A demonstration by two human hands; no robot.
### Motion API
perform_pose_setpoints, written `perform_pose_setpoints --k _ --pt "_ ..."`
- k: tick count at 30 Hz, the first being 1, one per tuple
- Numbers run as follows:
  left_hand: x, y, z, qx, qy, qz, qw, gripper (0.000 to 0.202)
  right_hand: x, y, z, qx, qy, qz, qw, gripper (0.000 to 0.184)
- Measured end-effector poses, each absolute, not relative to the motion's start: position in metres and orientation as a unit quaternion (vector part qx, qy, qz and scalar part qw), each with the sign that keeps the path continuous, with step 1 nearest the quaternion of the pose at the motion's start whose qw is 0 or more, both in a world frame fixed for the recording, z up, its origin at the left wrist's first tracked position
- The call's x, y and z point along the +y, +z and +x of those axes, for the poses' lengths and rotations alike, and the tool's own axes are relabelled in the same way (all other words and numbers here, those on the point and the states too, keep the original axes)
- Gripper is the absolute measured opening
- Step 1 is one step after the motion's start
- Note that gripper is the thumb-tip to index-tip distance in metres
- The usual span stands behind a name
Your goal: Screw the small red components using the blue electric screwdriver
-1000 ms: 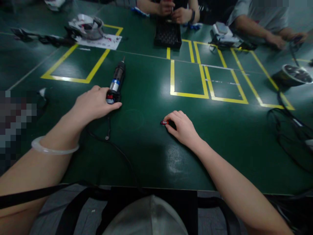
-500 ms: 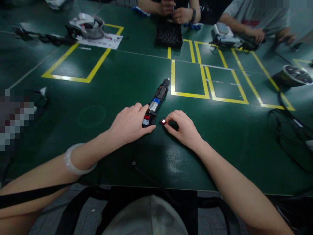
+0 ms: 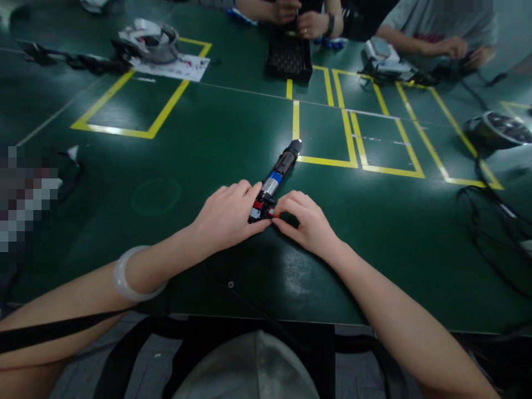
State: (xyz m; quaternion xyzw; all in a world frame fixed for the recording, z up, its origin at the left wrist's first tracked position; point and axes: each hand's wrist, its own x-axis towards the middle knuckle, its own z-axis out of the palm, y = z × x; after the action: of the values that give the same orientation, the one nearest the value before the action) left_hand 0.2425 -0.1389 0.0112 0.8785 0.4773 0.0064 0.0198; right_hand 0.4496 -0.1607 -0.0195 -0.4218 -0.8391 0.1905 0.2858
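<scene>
A slim tool assembly [image 3: 273, 181] with a black tip, a silver motor and a blue band lies slanted on the green table, tip pointing away and to the right. Red and light grey parts show at its near end. My left hand [image 3: 228, 213] is closed around that near end from the left, thumb along the bottom. Between the thumb and forefinger of my right hand [image 3: 305, 221] is a small red part [image 3: 274, 215], pinched against the right side of the tool's near end. Fingers hide most of it, and I cannot tell whether it is seated.
Yellow tape outlines [image 3: 328, 161] mark the table. At the far side a co-worker's hands are over a black tray [image 3: 288, 58]; another person's hands are to the right. A metal bowl [image 3: 155, 47] stands far left, a round metal part [image 3: 496, 130] and cables [image 3: 490, 221] right.
My right hand has brought the small red part left and slightly nearer, from beside the tool to against it. The tool and my left hand have shifted slightly right.
</scene>
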Motion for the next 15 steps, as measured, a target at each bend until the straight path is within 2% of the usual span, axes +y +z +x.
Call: perform_pose_setpoints --k 8,15 --pt "-0.1394 0.0122 0.2427 0.48 0.003 0.877 0.024 0.061 -0.1582 -0.0247 0.4473 -0.845 0.175 -0.431 0.263 0.006" --pt "-0.1393 0.012 0.2424 0.477 0.001 0.878 0.021 0.063 -0.1597 -0.0238 0.4491 -0.837 0.185 -0.43 0.285 0.008"
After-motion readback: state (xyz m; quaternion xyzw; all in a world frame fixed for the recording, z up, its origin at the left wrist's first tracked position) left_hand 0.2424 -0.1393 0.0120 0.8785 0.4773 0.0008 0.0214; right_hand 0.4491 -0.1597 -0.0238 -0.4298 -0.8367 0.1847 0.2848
